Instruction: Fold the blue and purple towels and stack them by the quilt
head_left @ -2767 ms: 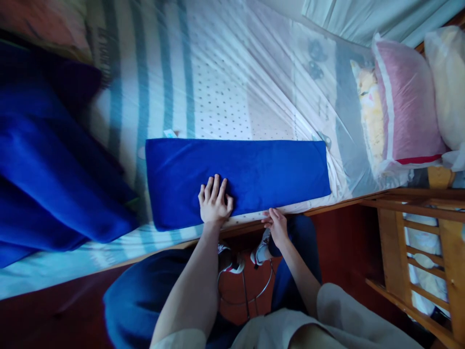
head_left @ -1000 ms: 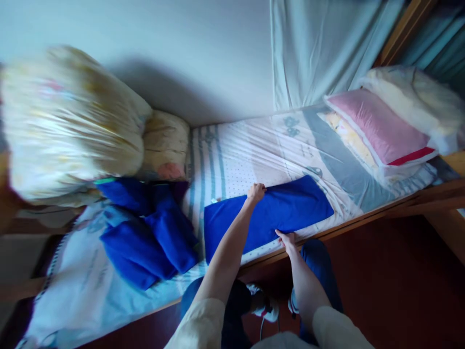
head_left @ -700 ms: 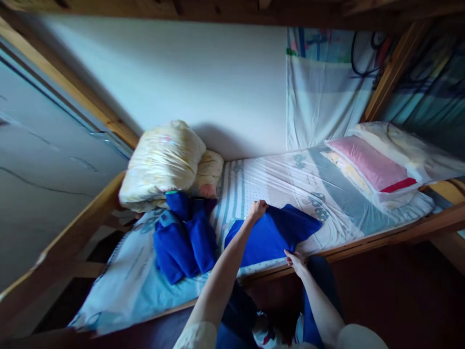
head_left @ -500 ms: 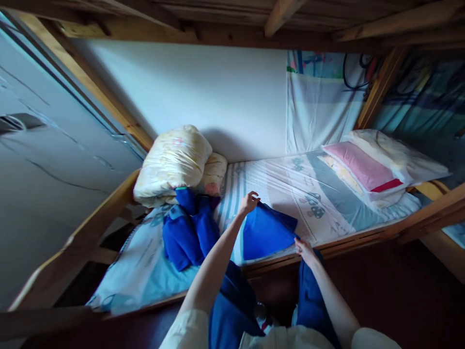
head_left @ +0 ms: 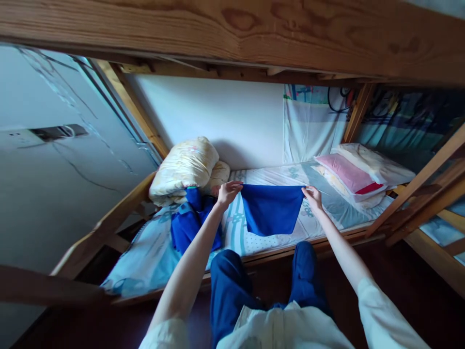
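Note:
A plain blue cloth (head_left: 272,211) hangs stretched between my two hands above the lower bunk's mattress (head_left: 327,213). My left hand (head_left: 228,192) pinches its upper left corner. At the upper right corner, my right hand (head_left: 313,196) grips it between thumb and fingers. The cloth's top edge is nearly straight, and its lower edge hangs free over the printed sheet. To the left of my left hand lies a crumpled blue garment (head_left: 187,225) on the bed, partly behind my left forearm.
A bulky cream quilt (head_left: 185,167) is piled at the bed's left end. Pink and white pillows (head_left: 350,172) are stacked at the right end. The upper bunk's wooden beam (head_left: 232,36) crosses close overhead. A sloping wooden rail (head_left: 417,182) stands to the right.
Both hands have risen, and the right one has swung up level with the left. The folded, slanting cloth now hangs spread between them. My view has pulled back from the bed.

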`<state>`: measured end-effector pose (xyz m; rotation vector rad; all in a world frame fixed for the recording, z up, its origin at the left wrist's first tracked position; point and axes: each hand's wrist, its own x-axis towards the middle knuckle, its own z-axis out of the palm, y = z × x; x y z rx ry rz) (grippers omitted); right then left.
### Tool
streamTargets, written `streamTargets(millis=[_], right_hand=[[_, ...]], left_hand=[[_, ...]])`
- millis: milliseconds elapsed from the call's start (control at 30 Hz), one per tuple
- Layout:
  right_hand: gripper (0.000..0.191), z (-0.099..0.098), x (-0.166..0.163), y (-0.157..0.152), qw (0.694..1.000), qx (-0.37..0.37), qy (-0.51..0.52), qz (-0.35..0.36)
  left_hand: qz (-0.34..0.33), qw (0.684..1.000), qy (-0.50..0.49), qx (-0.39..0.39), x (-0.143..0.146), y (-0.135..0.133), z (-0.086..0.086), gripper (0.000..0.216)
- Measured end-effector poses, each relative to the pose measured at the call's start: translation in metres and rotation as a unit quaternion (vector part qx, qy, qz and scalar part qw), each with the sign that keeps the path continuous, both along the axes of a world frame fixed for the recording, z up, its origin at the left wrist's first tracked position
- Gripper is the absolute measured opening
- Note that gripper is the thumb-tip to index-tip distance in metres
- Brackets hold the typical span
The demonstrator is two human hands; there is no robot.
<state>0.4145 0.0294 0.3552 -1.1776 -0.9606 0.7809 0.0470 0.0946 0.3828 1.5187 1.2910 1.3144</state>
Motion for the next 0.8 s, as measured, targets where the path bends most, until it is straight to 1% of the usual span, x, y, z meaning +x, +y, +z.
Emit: streamTargets(millis=[67, 133, 200, 267, 333, 433, 567, 633, 700, 800], right_hand=[[0.059, 0.014, -0.002, 0.004, 0.999, 0.031, -0.004, -0.008], [0.056, 0.023, -0.004, 0.005, 0.998, 0.054, -0.017, -0.003], [0.052, 0.028, -0.005, 0.004, 0.998, 0.061, -0.027, 0.014], [0.052, 0.029, -0.005, 0.000, 0.998, 0.055, -0.029, 0.031], [0.053, 0.027, -0.003, -0.006, 0.998, 0.040, -0.034, 0.046], [0.052, 0.016, 0.004, -0.019, 0.996, 0.005, -0.055, 0.074], [0.046, -0.003, 0.016, -0.041, 0.987, -0.051, -0.078, 0.128], [0.044, -0.011, 0.020, -0.050, 0.982, -0.080, -0.081, 0.154], [0.042, -0.016, 0.022, -0.055, 0.976, -0.108, -0.082, 0.170], [0.039, -0.021, 0.019, -0.050, 0.971, -0.137, -0.091, 0.175]], left_hand=[[0.006, 1.000, -0.014, -0.002, -0.006, -0.009, 0.006, 0.060], [0.017, 1.000, -0.021, -0.001, -0.011, -0.017, 0.009, 0.061], [0.026, 0.999, -0.027, -0.002, -0.015, -0.024, 0.011, 0.062], [0.027, 0.999, -0.033, -0.005, -0.018, -0.031, 0.012, 0.064], [0.024, 0.999, -0.037, -0.007, -0.021, -0.041, 0.010, 0.065], [0.015, 0.999, -0.029, -0.017, -0.026, -0.062, 0.005, 0.066], [-0.013, 0.998, -0.011, -0.055, -0.035, -0.097, -0.010, 0.062], [-0.019, 0.997, -0.011, -0.079, -0.040, -0.110, -0.020, 0.060], [-0.022, 0.994, -0.011, -0.103, -0.044, -0.115, -0.029, 0.058], [-0.027, 0.992, -0.001, -0.124, -0.049, -0.109, -0.045, 0.054]])
